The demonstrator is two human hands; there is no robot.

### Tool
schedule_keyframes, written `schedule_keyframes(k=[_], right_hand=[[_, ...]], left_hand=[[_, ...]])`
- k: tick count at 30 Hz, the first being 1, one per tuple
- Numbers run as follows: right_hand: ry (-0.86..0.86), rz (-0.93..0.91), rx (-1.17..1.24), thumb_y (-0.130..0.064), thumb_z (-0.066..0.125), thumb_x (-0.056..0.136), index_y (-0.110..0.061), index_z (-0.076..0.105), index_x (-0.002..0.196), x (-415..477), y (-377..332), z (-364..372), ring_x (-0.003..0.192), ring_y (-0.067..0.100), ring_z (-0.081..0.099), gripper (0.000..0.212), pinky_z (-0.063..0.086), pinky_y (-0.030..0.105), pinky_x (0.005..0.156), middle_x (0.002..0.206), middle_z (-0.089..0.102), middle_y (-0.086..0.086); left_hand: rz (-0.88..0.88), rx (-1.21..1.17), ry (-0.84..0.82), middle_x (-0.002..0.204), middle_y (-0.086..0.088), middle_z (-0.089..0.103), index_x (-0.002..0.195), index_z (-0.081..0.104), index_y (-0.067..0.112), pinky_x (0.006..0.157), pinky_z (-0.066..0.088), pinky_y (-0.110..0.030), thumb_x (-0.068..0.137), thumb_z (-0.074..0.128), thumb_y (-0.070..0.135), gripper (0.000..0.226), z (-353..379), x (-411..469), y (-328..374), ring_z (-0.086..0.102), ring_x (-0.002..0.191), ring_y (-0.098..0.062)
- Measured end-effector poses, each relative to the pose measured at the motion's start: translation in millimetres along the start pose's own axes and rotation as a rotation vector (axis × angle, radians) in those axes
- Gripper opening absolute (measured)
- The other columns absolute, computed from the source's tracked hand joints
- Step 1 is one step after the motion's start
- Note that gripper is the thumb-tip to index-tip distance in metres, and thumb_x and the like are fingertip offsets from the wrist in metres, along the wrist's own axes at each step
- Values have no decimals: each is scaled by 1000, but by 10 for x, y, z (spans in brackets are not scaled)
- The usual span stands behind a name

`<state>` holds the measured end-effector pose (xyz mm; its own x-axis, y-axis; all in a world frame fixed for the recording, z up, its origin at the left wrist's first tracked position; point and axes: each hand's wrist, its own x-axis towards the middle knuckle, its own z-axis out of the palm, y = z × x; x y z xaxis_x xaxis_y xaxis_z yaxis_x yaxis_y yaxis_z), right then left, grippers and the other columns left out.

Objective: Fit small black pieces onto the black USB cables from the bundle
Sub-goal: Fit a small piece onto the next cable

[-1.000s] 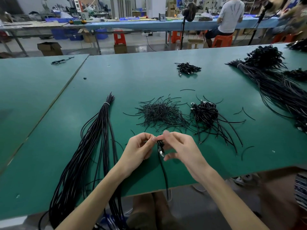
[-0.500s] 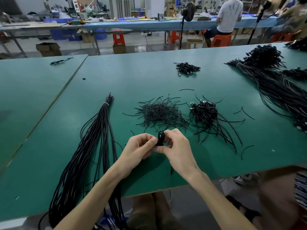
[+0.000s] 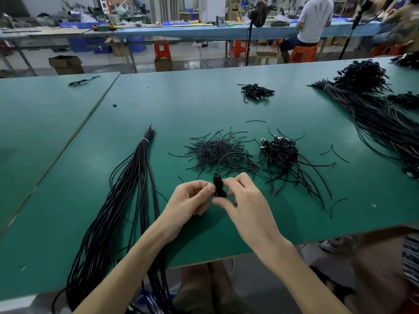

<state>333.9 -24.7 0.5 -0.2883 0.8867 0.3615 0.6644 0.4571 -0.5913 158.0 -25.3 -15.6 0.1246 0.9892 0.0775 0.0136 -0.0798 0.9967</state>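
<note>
- Both hands meet low over the near part of the desk (image 3: 181, 105). The left hand (image 3: 189, 200) pinches a folded black cable (image 3: 219, 188) at its narrow waist, and the right hand (image 3: 248, 201) pinches its upper loop with curled fingers.
- The cable sits between the 2 hands and touches both. Its long axis points away from the person, 1 loop far and 1 loop near.
- Black on black and blurred, so I cannot tell whether a small piece is already on it.
- The pile of thin black pieces (image 3: 217, 152) lies straight ahead, just past the fingertips and about equally near to both hands.
- The heap of short cables (image 3: 283, 155) lies ahead to the right — nearer the right hand.
- The long bundle (image 3: 127, 196) lies to the left, lengthwise away from the person — likely the left hand's reach for the next cable.
</note>
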Motion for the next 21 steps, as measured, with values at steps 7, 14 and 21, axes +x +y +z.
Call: schedule_keyframes(k=[7, 14, 21], right_hand=[[-109, 220, 405, -56, 48, 103, -21, 64, 79, -58, -89, -50, 43, 7, 55, 45, 47, 23, 50, 61, 68, -1], [-282, 573, 836, -71, 35, 99, -6, 74, 80, 0, -65, -8, 49, 17, 51, 79, 31, 19, 38, 65, 69, 10], [-324, 628, 844, -75, 44, 92, -11, 75, 81, 32, 51, 22, 49, 11, 51, 71, 31, 20, 39, 69, 72, 6]], left_hand=[[34, -49, 118, 64, 1, 45, 94, 65, 1, 54, 34, -18, 100, 63, 30, 30, -38, 6, -22, 36, 57, -11], [71, -25, 45, 66, 1, 51, 90, 66, 6, 53, 36, -18, 96, 67, 25, 19, -19, -20, -23, 42, 57, -12], [79, 90, 5, 69, -3, 57, 88, 68, 6, 56, 40, -22, 94, 70, 27, 22, -18, -27, -50, 46, 60, -16]])
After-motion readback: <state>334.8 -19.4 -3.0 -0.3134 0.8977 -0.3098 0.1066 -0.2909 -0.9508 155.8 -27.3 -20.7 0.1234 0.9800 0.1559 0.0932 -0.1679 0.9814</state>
